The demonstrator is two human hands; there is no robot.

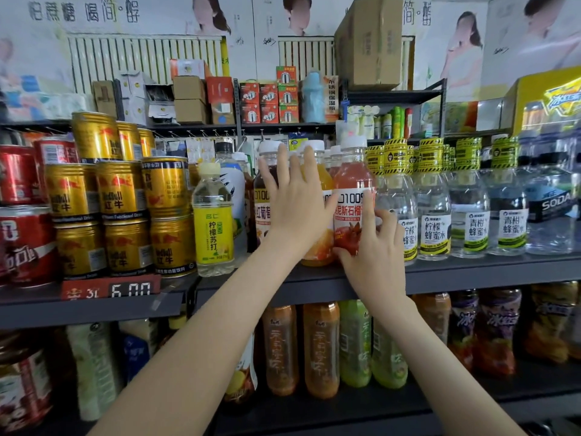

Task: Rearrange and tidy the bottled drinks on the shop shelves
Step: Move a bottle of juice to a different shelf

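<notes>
Fingers point(309, 162) of the left hand point(295, 202) are straight and spread, released rather than clasping, laid flat against the front of the orange juice bottle point(317, 256) and the dark grape juice bottle point(261, 209) just beside it. On my feed the right hand point(374, 250) is curled round the lower part of the red juice bottle point(350, 187), with the thumb on the front of the label and the other fingers wrapped to the bottle's right side. All three bottles stand upright, side by side and touching, at the centre of the frame on the middle shelf point(471, 275), with white caps showing above the left fingertips. Left of them, near the shelf's front edge, I see a lemon soda bottle point(213, 221) with a yellow label. Further left are stacked gold cans point(119, 196), then red cans point(22, 240) at the left edge of the frame, with a price tag point(110, 289) below the gold stack. Right of the red juice bottle runs a row of clear bottles point(432, 209) with yellow-and-black neck wraps. In the lower centre, orange and green tea bottles point(320, 347) stand on the shelf below, partly hidden by both forearms. A cardboard box point(367, 42) sits on a higher shelf, upper centre-right of the frame.
</notes>
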